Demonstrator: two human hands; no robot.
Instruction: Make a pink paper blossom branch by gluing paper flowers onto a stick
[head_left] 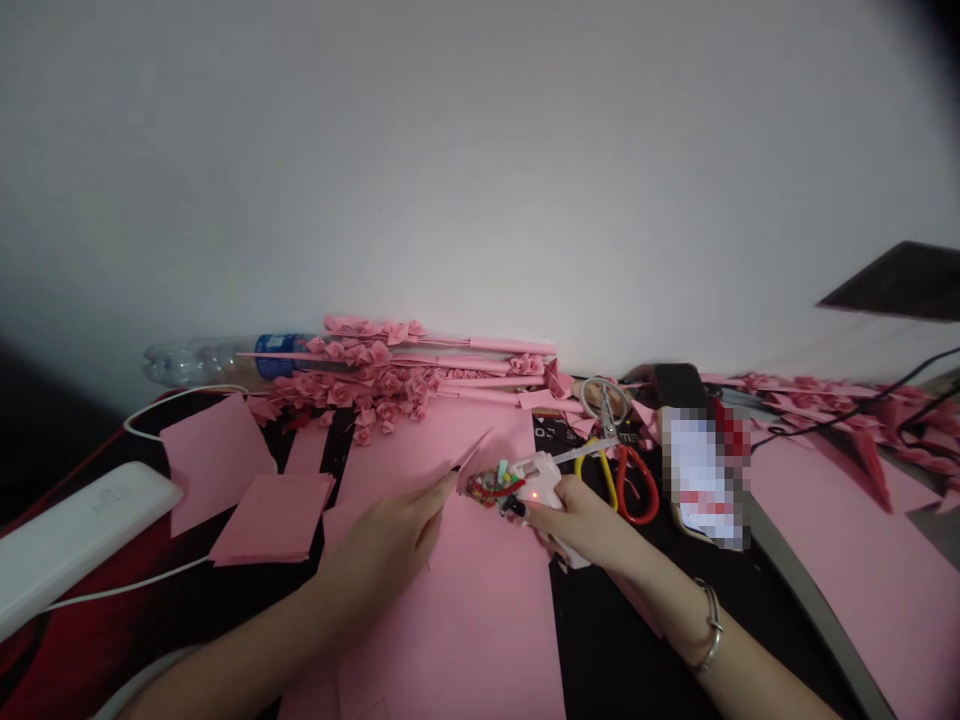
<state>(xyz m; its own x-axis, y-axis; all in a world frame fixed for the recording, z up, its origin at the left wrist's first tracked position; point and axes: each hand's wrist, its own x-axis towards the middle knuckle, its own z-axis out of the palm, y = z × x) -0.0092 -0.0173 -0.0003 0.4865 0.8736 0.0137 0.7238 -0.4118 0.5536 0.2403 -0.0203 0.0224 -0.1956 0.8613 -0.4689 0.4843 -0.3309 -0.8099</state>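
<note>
Pink paper [474, 453] in the pinch of the left hand [409, 522]; glue gun [544, 478] in the grip of the right hand [585, 522]

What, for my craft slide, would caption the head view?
Left hand holding a pointed pink paper piece, right hand gripping a white plastic glue gun, above flat pink paper sheets.

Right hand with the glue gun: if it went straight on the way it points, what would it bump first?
Most likely the left hand or the pink paper at its fingertips, since the glue gun points that way. Depth is hard to judge.
</note>
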